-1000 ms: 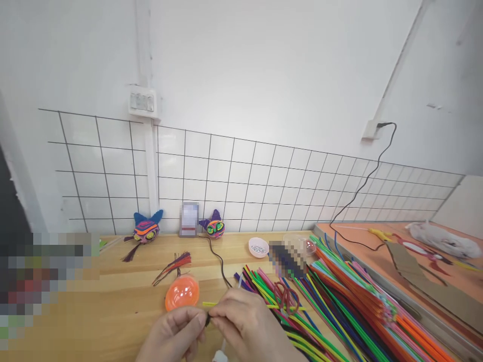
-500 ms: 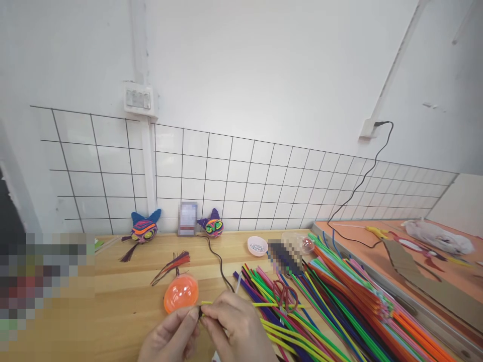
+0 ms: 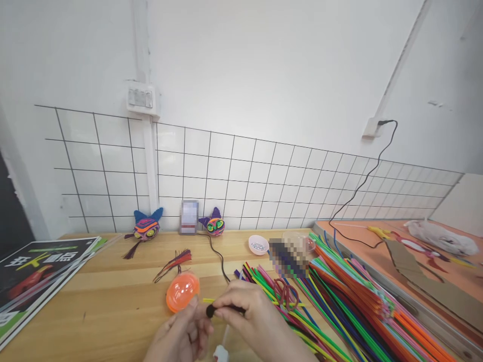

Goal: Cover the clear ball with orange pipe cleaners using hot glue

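Note:
Between the fingertips of my right hand [image 3: 245, 311] is a dark fuzzy stem with a small round coil [image 3: 210, 310] at its end. My left hand [image 3: 181, 329] has its thumb and curled fingers right at the coil's left side; whether they grip it is hidden. An orange shiny half-egg shape [image 3: 182, 291] lies just behind my left hand. A small white object [image 3: 221, 353] sits below, between my hands. Yellow pipe cleaners pass behind my right hand.
Piles of coloured pipe cleaners [image 3: 339, 296] fill the right, with red-handled scissors [image 3: 286, 294]. Behind stand a pink bowl [image 3: 258, 245], a blue-eared figure [image 3: 147, 226], a purple-eared figure [image 3: 215, 223] and a framed card [image 3: 189, 217]. A printed sheet [image 3: 41, 276] lies left.
My right hand has shifted slightly right and turned, exposing the dark coil. My left hand has moved a little right. The view has shifted slightly.

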Motion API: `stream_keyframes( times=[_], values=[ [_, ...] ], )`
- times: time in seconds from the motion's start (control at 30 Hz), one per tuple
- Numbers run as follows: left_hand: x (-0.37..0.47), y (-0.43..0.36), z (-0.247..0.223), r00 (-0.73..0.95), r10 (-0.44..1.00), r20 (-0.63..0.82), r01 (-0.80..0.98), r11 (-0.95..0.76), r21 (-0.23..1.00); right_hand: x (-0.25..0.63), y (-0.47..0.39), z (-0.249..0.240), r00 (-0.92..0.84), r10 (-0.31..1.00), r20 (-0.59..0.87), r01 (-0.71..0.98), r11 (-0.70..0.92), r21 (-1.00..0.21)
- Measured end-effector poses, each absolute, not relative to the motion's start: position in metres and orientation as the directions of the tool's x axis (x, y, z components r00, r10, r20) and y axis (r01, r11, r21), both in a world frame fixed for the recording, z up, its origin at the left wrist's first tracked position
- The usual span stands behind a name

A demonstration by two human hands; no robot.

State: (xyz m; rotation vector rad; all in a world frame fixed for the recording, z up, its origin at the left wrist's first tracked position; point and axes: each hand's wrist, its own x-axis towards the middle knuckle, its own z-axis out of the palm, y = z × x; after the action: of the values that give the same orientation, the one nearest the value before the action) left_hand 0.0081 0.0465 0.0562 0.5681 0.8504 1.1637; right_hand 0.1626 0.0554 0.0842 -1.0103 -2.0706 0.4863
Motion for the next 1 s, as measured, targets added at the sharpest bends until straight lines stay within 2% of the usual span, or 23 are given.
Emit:
stream_keyframes(
  times=[0.17, 0.43, 0.63, 1.0],
  values=[
    [0.003, 0.055, 0.053, 0.282, 0.929, -0.241, -0.358, 0.335, 0.872, 0.17, 0.054, 0.092, -0.489, 0.808, 0.327, 0.518, 0.571, -0.637],
    [-0.007, 0.057, 0.056, 0.342, 0.923, -0.174, -0.126, 0.229, 0.965, 0.172, 0.052, 0.096, -0.559, 0.786, 0.264, 0.521, 0.58, -0.625],
    [-0.007, 0.062, 0.053, 0.298, 0.95, -0.095, -0.093, 0.129, 0.987, 0.168, 0.054, 0.088, -0.462, 0.812, 0.357, 0.546, 0.577, -0.607],
    [-0.005, 0.057, 0.051, 0.102, 0.994, -0.024, -0.183, 0.042, 0.982, 0.153, 0.051, 0.073, -0.394, 0.727, 0.562, 0.543, 0.677, -0.496]
  ],
)
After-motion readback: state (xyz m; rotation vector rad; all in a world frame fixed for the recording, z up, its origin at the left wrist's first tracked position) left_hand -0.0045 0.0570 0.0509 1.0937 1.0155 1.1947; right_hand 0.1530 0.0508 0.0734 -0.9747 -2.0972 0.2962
